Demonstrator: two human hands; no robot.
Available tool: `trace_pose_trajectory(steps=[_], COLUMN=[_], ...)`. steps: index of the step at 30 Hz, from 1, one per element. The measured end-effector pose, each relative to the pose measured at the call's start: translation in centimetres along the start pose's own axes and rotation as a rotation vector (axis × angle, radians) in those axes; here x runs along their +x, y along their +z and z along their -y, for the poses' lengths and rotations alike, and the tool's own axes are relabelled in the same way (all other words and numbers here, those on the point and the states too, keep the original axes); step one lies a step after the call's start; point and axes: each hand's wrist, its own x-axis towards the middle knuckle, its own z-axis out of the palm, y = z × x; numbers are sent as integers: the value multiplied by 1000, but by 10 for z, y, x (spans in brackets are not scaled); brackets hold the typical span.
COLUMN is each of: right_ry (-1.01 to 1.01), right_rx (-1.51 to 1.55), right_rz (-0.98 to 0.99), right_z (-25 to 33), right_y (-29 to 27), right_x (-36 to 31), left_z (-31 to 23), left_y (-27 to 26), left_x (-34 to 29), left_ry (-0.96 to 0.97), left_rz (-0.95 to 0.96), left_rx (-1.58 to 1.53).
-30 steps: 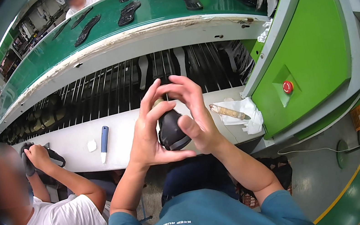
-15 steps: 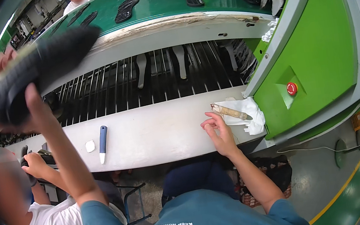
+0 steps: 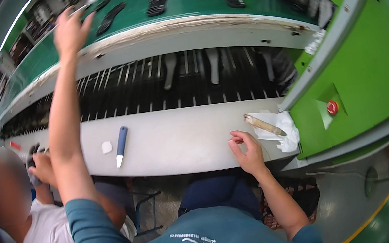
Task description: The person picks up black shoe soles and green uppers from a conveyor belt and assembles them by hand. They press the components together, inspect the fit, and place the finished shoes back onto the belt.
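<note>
My left hand [image 3: 72, 35] is raised at the far left over the green conveyor belt [image 3: 133, 18]. Its thumb and fingers are apart, and I see nothing in them. The nearest things to it are black shoe soles [image 3: 111, 19] lying on the belt. Above the white ledge [image 3: 181, 133] hovers my right hand [image 3: 248, 152], loosely curled with thumb and fingers apart, empty. Beside it a brush-like stick wrapped in tan tape [image 3: 264, 125] rests on crumpled white paper [image 3: 283, 134]. Left of centre on the ledge lie a blue-handled knife [image 3: 122, 145] and a small white lump [image 3: 106, 147].
Below the belt runs a rack of metal rods [image 3: 145, 86] carrying grey, sole-shaped pieces [image 3: 214, 65]. A green machine housing with a red button [image 3: 333, 107] closes off the right side. A co-worker in a white shirt [image 3: 54, 240] sits close at my left, hands at the ledge.
A black shoe was in my left hand; now the hand is empty and reaches farther over the belt. My right hand remains by the taped stick. The whole view has shifted slightly.
</note>
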Motion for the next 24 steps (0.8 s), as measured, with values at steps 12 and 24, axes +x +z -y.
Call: trace_pose_trajectory(steps=[12, 24], right_ry=[238, 119], right_rx=[423, 946], right_rz=[51, -104], right_z=[6, 72], right_y=[-2, -55], right_x=[2, 81], left_z=[-26, -334], left_y=[1, -204], left_x=[-15, -287], left_ry=[-540, -671], left_rz=[70, 748], left_rx=[-609, -2190])
